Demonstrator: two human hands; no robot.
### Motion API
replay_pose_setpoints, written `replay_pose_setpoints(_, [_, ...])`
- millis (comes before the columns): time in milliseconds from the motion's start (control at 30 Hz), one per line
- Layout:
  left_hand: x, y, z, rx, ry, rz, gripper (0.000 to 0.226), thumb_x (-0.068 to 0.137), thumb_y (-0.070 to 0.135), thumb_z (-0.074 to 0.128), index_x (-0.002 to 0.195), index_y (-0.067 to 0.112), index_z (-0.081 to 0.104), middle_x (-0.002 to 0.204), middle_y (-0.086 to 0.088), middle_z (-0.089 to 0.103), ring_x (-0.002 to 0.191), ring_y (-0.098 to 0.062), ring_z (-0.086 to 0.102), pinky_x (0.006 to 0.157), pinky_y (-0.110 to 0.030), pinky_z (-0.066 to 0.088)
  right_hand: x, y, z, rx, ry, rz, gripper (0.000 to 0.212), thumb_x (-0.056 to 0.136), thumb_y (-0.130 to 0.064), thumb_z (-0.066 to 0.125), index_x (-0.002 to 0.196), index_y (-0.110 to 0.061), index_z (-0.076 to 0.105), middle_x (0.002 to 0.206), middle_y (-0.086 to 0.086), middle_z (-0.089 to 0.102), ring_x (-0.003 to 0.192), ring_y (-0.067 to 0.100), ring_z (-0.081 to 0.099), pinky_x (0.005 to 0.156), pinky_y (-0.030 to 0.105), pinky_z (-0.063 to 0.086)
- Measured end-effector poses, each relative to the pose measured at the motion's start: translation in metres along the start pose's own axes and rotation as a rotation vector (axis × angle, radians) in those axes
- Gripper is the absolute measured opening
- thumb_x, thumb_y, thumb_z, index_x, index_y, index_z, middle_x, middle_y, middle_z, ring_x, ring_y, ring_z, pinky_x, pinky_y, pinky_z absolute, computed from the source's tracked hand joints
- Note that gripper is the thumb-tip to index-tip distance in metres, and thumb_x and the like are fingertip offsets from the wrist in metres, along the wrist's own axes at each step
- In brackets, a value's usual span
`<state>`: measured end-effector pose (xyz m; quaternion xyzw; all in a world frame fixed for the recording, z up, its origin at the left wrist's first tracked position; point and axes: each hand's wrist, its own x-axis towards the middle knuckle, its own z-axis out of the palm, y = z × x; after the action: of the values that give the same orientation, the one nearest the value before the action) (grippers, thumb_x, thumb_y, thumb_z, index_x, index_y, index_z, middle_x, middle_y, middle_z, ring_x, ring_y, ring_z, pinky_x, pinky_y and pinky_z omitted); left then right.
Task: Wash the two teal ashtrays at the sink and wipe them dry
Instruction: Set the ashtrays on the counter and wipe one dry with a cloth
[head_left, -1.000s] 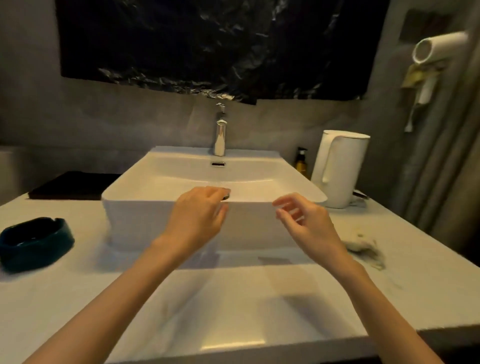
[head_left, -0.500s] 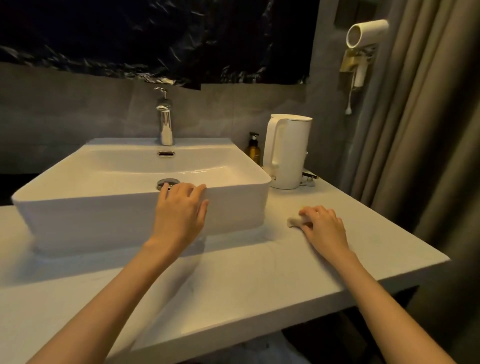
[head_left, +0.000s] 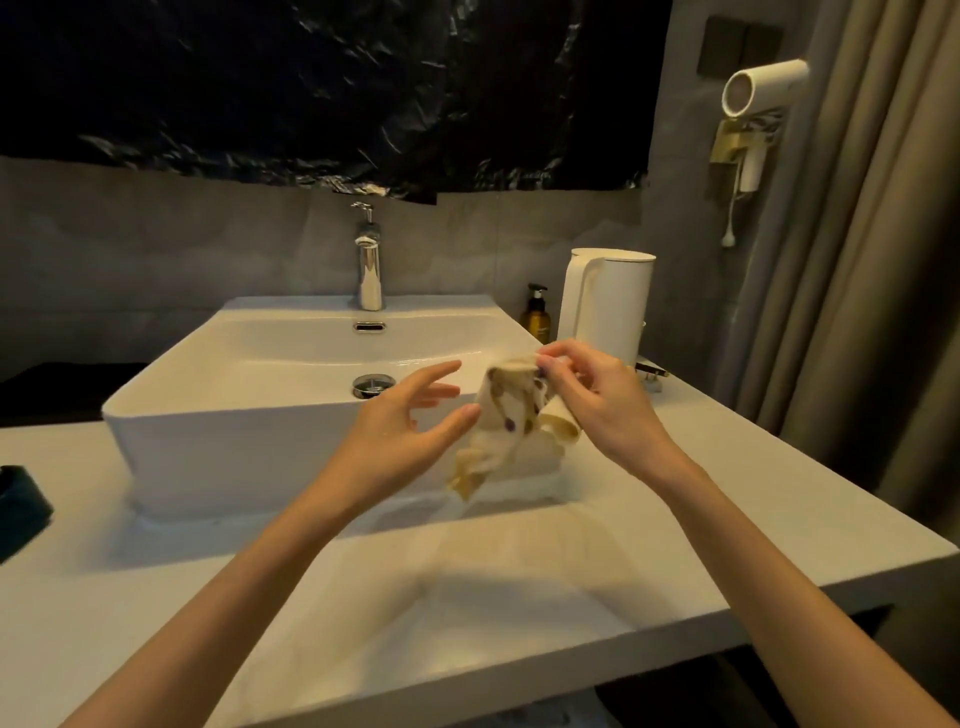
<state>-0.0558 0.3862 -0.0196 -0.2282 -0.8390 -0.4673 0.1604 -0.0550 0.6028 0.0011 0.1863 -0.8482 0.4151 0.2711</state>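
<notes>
My right hand (head_left: 597, 400) pinches the top of a cream cloth (head_left: 506, 421) with dark spots, which hangs in the air in front of the white sink (head_left: 218, 415). My left hand (head_left: 400, 421) is spread open beside the cloth, its thumb tip touching the fabric's left side. One teal ashtray (head_left: 21, 506) sits on the counter at the far left edge, partly cut off by the frame. A second ashtray is not visible. The chrome faucet (head_left: 369, 270) stands behind the basin, with no water running.
A white kettle (head_left: 608, 306) and an amber pump bottle (head_left: 536, 312) stand right of the sink. A hair dryer (head_left: 758, 88) hangs on the wall by a curtain (head_left: 872, 260). The white counter (head_left: 467, 597) ends at the right near the curtain.
My right hand has lifted the cloth off the counter to the right of the sink and brought it in front of the basin. My left hand left the sink rim and moved toward the cloth.
</notes>
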Motion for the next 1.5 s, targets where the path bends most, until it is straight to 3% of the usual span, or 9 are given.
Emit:
replay_pose_setpoints(167, [-0.023,-0.001,-0.040,-0.091,0.087,-0.012,0.042,0.076,0.023,0.076,0.113,0.034,0.060,0.090,0.008,0.069,0.079,-0.004,0.066,0.070,-0.020,0.054,0.015,-0.036,0.050,0.162,-0.112,-0.104,0.019,0.097,-0.032,0.050,0.101,-0.023,0.067,0.090,-0.010,0.065,0.090,0.013,0.062,0.072,0.027,0.054])
replay_pose_setpoints(367, [-0.058,-0.017,-0.105,-0.082,0.213,-0.174,0.010,0.090,0.012,0.059,0.091,0.018,0.067,0.077,0.000,0.073,0.074,-0.011,0.063,0.056,-0.018,0.047,0.023,-0.057,0.103,0.182,-0.354,-0.075,0.025,0.097,-0.030,0.050,0.103,-0.015,0.069,0.089,-0.006,0.068,0.083,0.011,0.064,0.067,0.022,0.053])
replay_pose_setpoints(533, [-0.080,-0.029,-0.143,0.139,0.259,-0.274,0.014,0.089,0.021,0.059,0.087,0.028,0.071,0.084,0.006,0.070,0.082,-0.012,0.062,0.069,-0.023,0.048,0.024,-0.087,0.148,0.126,-0.317,-0.305,0.022,0.090,-0.023,0.063,0.112,-0.026,0.066,0.109,-0.014,0.063,0.096,-0.003,0.052,0.088,0.030,0.048])
replay_pose_setpoints(700, [-0.095,-0.035,-0.174,0.208,0.298,-0.300,0.007,0.085,0.034,0.063,0.090,0.030,0.067,0.086,0.007,0.069,0.083,-0.009,0.065,0.074,-0.030,0.052,0.014,-0.131,0.195,0.241,-0.550,-0.400,0.030,0.085,-0.029,0.070,0.111,-0.017,0.062,0.110,-0.007,0.064,0.103,0.006,0.057,0.092,0.028,0.048])
replay_pose_setpoints(867, [-0.114,-0.035,-0.211,0.269,0.387,-0.306,0.020,0.081,0.034,0.070,0.094,0.021,0.062,0.088,0.003,0.067,0.081,-0.012,0.064,0.064,-0.021,0.051,0.013,-0.158,0.228,0.416,-0.627,-0.303,0.016,0.094,-0.026,0.058,0.100,-0.011,0.058,0.088,0.003,0.067,0.078,0.015,0.063,0.070,0.036,0.052])
replay_pose_setpoints(1033, [-0.153,-0.062,-0.249,0.211,0.460,-0.403,0.031,0.080,0.032,0.071,0.108,0.025,0.062,0.101,0.013,0.066,0.092,-0.001,0.062,0.071,-0.011,0.049,0.018,-0.182,0.251,0.452,-0.610,-0.243,0.016,0.096,-0.034,0.052,0.103,-0.021,0.056,0.097,-0.002,0.065,0.089,0.012,0.062,0.073,0.025,0.051])
replay_pose_setpoints(1200, [-0.206,-0.135,-0.295,0.361,0.891,-0.594,0.037,0.089,0.023,0.062,0.124,0.019,0.053,0.125,-0.006,0.054,0.111,-0.020,0.054,0.093,-0.032,0.043,0.022,-0.193,0.282,0.410,-0.573,-0.166,0.018,0.096,-0.036,0.051,0.104,-0.021,0.055,0.096,-0.007,0.062,0.088,0.010,0.059,0.073,0.022,0.051])
replay_pose_setpoints(1333, [-0.232,-0.183,-0.312,0.289,0.925,-0.860,0.060,0.090,0.034,0.060,0.142,0.016,0.037,0.142,-0.014,0.039,0.129,-0.031,0.040,0.104,-0.044,0.037,0.024,-0.193,0.303,0.408,-0.593,-0.130,0.019,0.097,-0.035,0.050,0.106,-0.020,0.055,0.096,-0.003,0.063,0.088,0.012,0.060,0.074,0.026,0.052])
replay_pose_setpoints(1500, [-0.220,-0.204,-0.321,0.109,0.981,-0.873,0.054,0.092,0.025,0.055,0.143,0.017,0.039,0.140,-0.011,0.047,0.125,-0.030,0.046,0.103,-0.043,0.041,0.028,-0.191,0.323,0.424,-0.629,-0.113,0.015,0.097,-0.032,0.051,0.104,-0.020,0.055,0.093,-0.003,0.063,0.084,0.008,0.060,0.066,0.018,0.049])
